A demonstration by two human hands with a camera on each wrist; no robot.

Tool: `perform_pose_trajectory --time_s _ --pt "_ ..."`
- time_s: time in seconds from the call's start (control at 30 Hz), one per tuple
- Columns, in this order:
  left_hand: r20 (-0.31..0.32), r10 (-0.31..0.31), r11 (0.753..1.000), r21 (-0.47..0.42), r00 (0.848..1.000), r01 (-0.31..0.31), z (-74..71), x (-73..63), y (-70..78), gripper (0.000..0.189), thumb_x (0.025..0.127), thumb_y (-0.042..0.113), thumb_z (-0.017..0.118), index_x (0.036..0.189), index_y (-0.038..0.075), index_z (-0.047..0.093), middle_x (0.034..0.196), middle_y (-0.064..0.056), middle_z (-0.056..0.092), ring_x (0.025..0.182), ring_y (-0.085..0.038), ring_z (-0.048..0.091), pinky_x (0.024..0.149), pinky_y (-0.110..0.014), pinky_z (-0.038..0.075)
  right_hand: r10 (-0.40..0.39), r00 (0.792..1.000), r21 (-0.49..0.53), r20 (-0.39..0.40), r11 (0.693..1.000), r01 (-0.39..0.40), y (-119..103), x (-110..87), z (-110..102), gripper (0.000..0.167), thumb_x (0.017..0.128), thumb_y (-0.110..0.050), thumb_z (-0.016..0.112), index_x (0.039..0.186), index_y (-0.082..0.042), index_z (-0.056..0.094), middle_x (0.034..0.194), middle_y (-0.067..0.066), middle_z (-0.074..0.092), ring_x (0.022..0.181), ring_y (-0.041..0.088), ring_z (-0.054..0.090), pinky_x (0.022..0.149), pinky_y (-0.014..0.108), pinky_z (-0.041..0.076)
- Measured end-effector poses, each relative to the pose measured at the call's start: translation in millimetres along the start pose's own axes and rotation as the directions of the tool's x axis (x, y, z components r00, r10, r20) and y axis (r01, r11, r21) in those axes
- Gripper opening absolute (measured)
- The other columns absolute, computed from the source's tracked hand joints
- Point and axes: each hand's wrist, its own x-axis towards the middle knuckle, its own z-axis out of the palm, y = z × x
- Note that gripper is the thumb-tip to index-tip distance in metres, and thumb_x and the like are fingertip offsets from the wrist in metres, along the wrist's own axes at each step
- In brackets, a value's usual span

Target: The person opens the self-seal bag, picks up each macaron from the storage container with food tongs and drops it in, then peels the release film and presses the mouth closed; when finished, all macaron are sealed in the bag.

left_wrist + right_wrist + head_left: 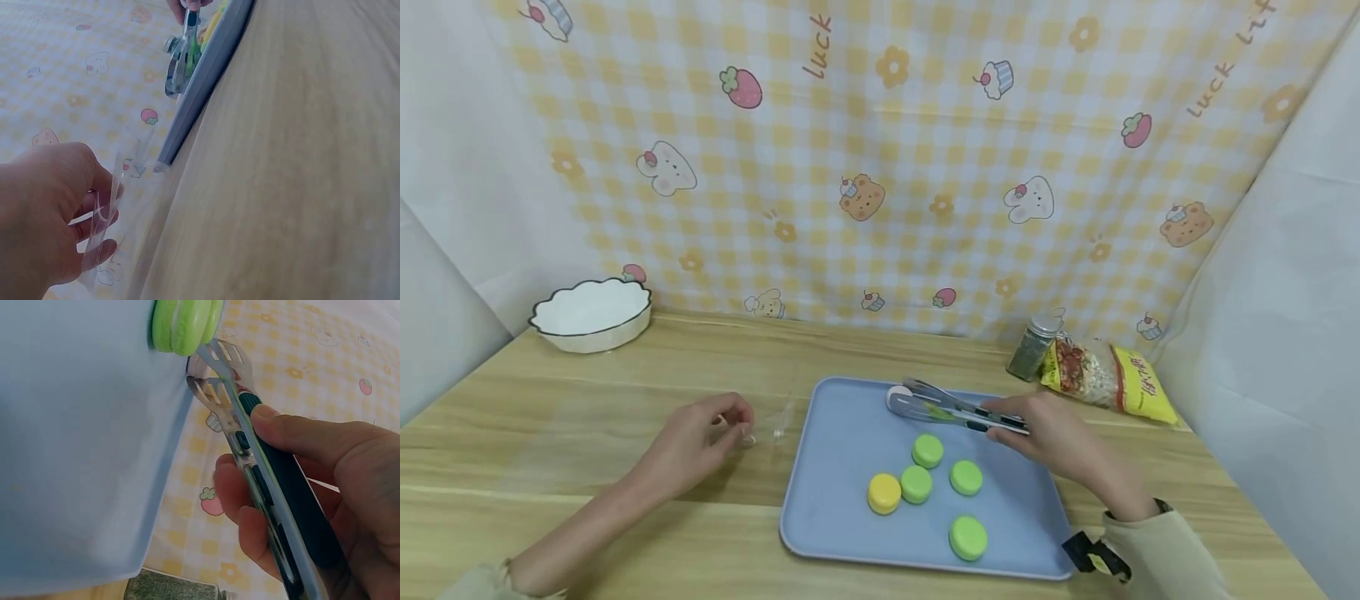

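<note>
Plastic (134,194), clear and probably light, slick and easily creased, is caught at its edge in the curled fingers of a person's left hand (700,437), near the tray (842,450); that edge looks the natural hold. On the tray sit a yellow macaron (884,493), a pale macaron (898,390) by the far rim and several green macarons (928,451), all seemingly light and perhaps crumbly, best taken gently across their sides. Metal tongs (955,408) reach the pale one, though from where I stand I cannot tell whether they clamp it; the right hand (1048,429) grasps their dark-gripped handles, and the smooth tips could slip on a shell. Around them, a scalloped white dish (591,321) rests at the back left of the wood-grained table (760,533), the blue-grey tray lies flat right of centre, and a jar (1033,354) stands beside a yellow packet (1112,375) before a checked curtain (820,142).
</note>
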Motion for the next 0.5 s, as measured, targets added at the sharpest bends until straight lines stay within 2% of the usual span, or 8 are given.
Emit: perform_pose_trajectory --time_s 0.1,0.17,0.2,0.3,0.47,0.5 --pt "-0.001 0.027 1.0 0.0 1.0 -0.027 0.3 -0.1 0.9 0.021 0.078 -0.006 0.068 0.082 0.013 0.062 0.08 0.009 0.06 0.079 -0.012 0.058 0.077 -0.044 0.05 -0.005 1.0 0.015 -0.007 1.0 0.005 -1 -0.1 0 0.032 0.085 -0.017 0.068 0.114 -0.001 0.065 0.094 0.011 0.07 0.042 -0.002 0.035 0.05 0.021 0.042" --pt "-0.01 0.048 0.999 0.001 0.999 -0.048 0.8 -0.4 1.5 0.021 0.078 -0.006 0.069 0.083 0.012 0.062 0.082 0.007 0.061 0.082 -0.013 0.058 0.078 -0.044 0.05 0.001 1.0 0.022 -0.015 1.0 0.0 -2 -0.7 -1 0.032 0.086 -0.017 0.068 0.114 -0.002 0.066 0.073 0.006 0.068 0.038 -0.003 0.021 0.044 0.019 0.036" --pt "-0.016 0.058 0.998 0.002 0.998 -0.058 1.0 -0.5 1.7 0.02 0.077 -0.006 0.069 0.084 0.012 0.062 0.083 0.007 0.061 0.083 -0.014 0.058 0.078 -0.043 0.05 0.001 1.0 0.025 -0.024 1.0 0.0 -3 -1.1 -2 0.032 0.086 -0.018 0.068 0.114 -0.002 0.066 0.064 0.002 0.064 0.038 -0.004 0.019 0.043 0.019 0.035" --pt "-0.04 0.084 0.996 0.001 0.996 -0.084 1.5 -0.9 2.1 0.021 0.076 -0.006 0.07 0.085 0.011 0.063 0.085 0.007 0.061 0.084 -0.014 0.059 0.078 -0.042 0.05 0.002 0.999 0.034 -0.055 0.999 0.0 -7 -1.1 -5 0.032 0.086 -0.02 0.068 0.115 -0.005 0.066 0.05 -0.009 0.048 0.038 -0.005 0.019 0.041 0.019 0.033" --pt "-0.078 0.106 0.994 -0.011 0.991 -0.107 0.7 -0.8 1.8 0.025 0.074 -0.009 0.07 0.085 0.012 0.062 0.083 0.009 0.061 0.082 -0.011 0.059 0.078 -0.043 0.05 -0.023 0.998 0.077 -0.062 0.997 0.028 -22 7.7 -11 0.033 0.088 -0.022 0.066 0.117 -0.006 0.065 0.063 -0.007 0.06 0.038 -0.004 0.025 0.045 0.019 0.038" --pt "-0.085 0.11 0.994 -0.01 0.99 -0.111 0.5 -0.9 1.7 0.026 0.074 -0.009 0.071 0.084 0.013 0.062 0.083 0.009 0.061 0.082 -0.01 0.059 0.078 -0.043 0.05 -0.03 0.998 0.087 -0.058 0.996 0.035 -26 11.2 -12 0.034 0.088 -0.022 0.066 0.117 -0.006 0.065 0.07 -0.004 0.065 0.038 -0.003 0.027 0.046 0.02 0.039"
